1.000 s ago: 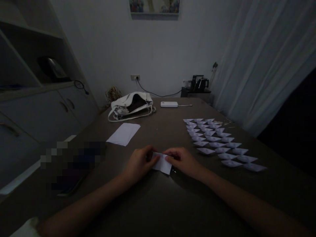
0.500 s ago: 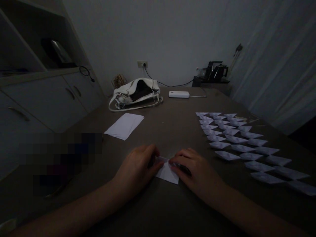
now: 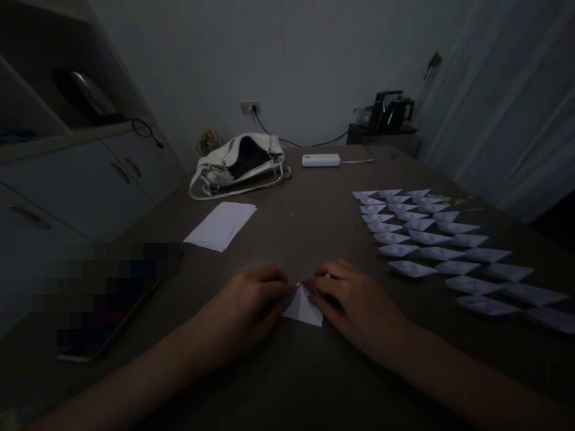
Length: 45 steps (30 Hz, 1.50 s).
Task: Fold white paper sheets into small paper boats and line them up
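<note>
Low in the middle of the head view, a small folded sheet of white paper (image 3: 304, 309) rests on the brown table (image 3: 287, 239). My left hand (image 3: 256, 299) pinches its left upper part between thumb and fingers. On the opposite side, my right hand (image 3: 345, 296) grips the right upper part, fingers curled. The paper narrows to a point between my fingertips and widens toward me. Its upper edges are partly hidden by my fingers. Several folded paper boats (image 3: 420, 238) stand in rows to the right.
A stack of white sheets (image 3: 220, 226) lies left of centre. Behind it sits a white handbag (image 3: 242, 161), with a white power bank (image 3: 321, 160) to its right. A dark phone-like device (image 3: 108, 323), partly blurred out, lies at left. A kettle (image 3: 398, 114) stands far right.
My left fingers have closed in toward the paper's top and are nearer my right fingertips. The paper's upper part now looks more pointed. The whole view has shifted slightly.
</note>
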Motion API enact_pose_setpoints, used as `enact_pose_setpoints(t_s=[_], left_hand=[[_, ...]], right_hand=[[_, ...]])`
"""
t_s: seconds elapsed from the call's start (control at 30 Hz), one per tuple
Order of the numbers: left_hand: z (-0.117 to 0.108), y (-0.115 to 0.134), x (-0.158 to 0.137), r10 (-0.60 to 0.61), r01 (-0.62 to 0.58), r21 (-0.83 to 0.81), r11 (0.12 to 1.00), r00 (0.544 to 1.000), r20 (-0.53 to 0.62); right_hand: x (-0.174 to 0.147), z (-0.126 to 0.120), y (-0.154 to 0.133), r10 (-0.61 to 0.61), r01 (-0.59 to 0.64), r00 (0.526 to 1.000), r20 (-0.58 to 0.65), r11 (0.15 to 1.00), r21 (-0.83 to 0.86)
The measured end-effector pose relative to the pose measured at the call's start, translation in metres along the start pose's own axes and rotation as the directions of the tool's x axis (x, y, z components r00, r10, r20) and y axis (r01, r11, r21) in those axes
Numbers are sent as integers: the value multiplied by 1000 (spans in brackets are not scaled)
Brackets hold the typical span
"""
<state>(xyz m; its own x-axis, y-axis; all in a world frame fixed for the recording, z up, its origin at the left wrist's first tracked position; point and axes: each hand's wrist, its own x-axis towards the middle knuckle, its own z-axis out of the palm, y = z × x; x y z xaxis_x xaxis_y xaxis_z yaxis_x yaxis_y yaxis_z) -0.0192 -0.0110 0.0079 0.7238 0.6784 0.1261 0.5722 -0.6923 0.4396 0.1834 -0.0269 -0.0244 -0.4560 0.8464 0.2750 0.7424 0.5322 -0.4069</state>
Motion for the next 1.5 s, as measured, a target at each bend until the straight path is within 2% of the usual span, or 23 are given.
enact_pose_setpoints(t_s=[0.2,0.63,1.27,1.37,1.5], left_hand=[[1,-4,1,-13,14,-36,999,1000,27],[7,-9,0,34,-33,-10,999,999,39],[5,-8,2,52,-53,23,998,996,68],[4,-6,2,36,-37,21,999,997,75],[5,-5,1,48,-46,-21,999,995,88]], right_hand=[[0,-2,-1,-15,15,1000,8,1000,-4],[0,-3,-1,-24,24,1000,16,999,-23],[1,-8,-5,1,2,998,65,999,-53],[0,-7,-6,47,-45,998,35,997,-66],[-1,-7,-5,189,-191,981,-31,978,-89]])
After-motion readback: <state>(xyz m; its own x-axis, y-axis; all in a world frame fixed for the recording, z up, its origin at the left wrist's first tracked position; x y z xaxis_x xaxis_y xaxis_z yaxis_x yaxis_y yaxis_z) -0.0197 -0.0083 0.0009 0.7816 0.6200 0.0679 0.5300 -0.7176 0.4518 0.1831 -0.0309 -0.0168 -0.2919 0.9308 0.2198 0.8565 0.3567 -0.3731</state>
